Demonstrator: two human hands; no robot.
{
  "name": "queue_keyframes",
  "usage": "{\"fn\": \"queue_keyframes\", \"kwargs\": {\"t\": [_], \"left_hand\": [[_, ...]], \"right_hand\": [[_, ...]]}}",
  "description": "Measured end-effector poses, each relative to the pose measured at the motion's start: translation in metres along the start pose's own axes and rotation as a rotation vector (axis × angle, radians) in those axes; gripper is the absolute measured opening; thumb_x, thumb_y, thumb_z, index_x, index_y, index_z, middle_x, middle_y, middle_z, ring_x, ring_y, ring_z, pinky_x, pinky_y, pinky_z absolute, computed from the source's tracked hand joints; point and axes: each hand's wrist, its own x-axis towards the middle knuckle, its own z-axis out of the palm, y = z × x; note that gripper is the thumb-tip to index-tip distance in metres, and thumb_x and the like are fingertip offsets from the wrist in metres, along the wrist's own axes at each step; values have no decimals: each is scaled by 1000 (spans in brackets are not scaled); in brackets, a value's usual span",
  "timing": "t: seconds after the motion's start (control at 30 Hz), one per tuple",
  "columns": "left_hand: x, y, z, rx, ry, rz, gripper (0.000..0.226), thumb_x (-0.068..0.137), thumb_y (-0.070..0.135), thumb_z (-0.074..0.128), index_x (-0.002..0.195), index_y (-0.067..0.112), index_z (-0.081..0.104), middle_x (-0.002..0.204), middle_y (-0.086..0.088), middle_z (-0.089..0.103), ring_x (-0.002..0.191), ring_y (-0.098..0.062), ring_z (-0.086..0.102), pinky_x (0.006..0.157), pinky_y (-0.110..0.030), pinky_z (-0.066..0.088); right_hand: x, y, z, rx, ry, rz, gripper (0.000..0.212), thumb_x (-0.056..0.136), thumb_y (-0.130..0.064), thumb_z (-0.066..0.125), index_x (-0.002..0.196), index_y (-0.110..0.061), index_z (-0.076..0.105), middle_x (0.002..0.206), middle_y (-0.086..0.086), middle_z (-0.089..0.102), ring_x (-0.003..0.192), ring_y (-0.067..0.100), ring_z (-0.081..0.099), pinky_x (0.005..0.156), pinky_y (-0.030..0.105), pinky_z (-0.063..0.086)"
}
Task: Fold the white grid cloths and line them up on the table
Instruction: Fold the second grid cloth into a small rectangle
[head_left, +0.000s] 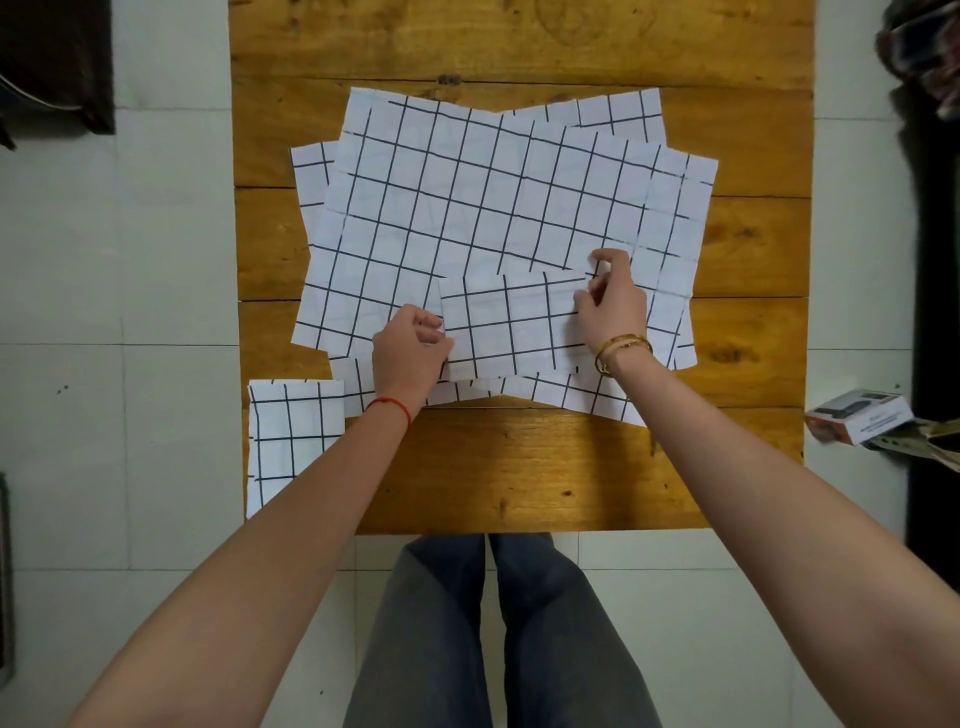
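Several white cloths with black grid lines lie spread and overlapping on the wooden table (519, 467); the top unfolded cloth (467, 208) covers most of the pile. On its near part sits a small folded cloth (511, 327). My left hand (410, 348) pinches this folded cloth's left edge. My right hand (610, 301) pinches its right end near the far corner. Another folded grid cloth (291, 431) lies at the table's near left corner, partly under my left forearm.
The table's near edge runs just above my legs (493, 623). White tiled floor surrounds the table. A small printed box (857, 415) lies beside the table's right edge. Dark objects stand at the far left and right borders.
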Motion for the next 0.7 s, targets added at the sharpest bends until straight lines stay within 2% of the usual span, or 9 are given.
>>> {"fn": "queue_keyframes", "kwargs": {"t": [0.07,0.13,0.2,0.3,0.4,0.47,0.53,0.6,0.7], "left_hand": [[0,-1,-1,53,4,78,22,82,16,74,99,16,60,82,6,67,77,-8,63,74,-25,54],[-3,-3,-2,149,17,209,25,82,17,74,100,17,56,86,6,63,80,-13,61,72,-28,54],[-6,-3,-3,299,49,372,28,83,17,72,105,16,54,96,3,58,87,-12,56,74,-27,53],[-10,-5,-1,526,91,545,43,87,20,67,126,11,52,121,-6,55,111,-20,52,92,-35,50],[-11,-11,5,737,6,517,67,93,29,58,150,11,28,153,-9,33,141,-26,29,114,-43,31],[-8,-15,7,826,-62,467,73,97,34,51,154,14,12,161,-6,14,148,-27,12,119,-46,20],[-7,-17,9,870,-98,445,74,98,36,47,155,16,5,163,-3,3,150,-26,3,120,-49,14],[-6,-17,9,907,-105,446,74,99,38,46,155,16,2,163,-2,0,150,-27,0,120,-51,12],[-4,-17,9,940,-101,446,75,99,39,45,155,16,1,163,-2,-1,150,-26,-2,120,-52,11]], "right_hand": [[1,-2,1,-92,33,-51,44,88,-4,52,130,-12,42,95,6,57,89,22,56,85,38,50],[-1,-4,3,-347,123,-202,48,86,-8,51,133,-9,42,114,12,55,101,27,51,86,38,46],[-6,-10,7,-546,172,-387,49,85,-13,50,133,-8,44,121,14,51,105,29,49,86,38,42],[-17,-18,20,-666,19,-663,49,87,-16,49,135,-8,44,133,13,50,124,33,44,101,44,38],[-26,-21,40,-877,-224,-824,57,93,-27,44,146,-11,32,149,8,37,140,31,29,115,48,23],[-31,-21,51,-989,-300,-847,58,96,-33,37,149,-12,25,155,4,28,144,29,21,117,50,17],[-32,-19,56,-1039,-340,-819,59,98,-36,32,151,-13,19,158,3,20,146,29,13,118,51,12],[-31,-16,58,-1053,-353,-786,60,99,-38,28,152,-13,14,160,1,13,147,28,8,118,53,8],[-29,-12,54,-1035,-367,-736,59,99,-37,28,152,-14,14,160,0,14,147,27,9,118,53,8]]}}
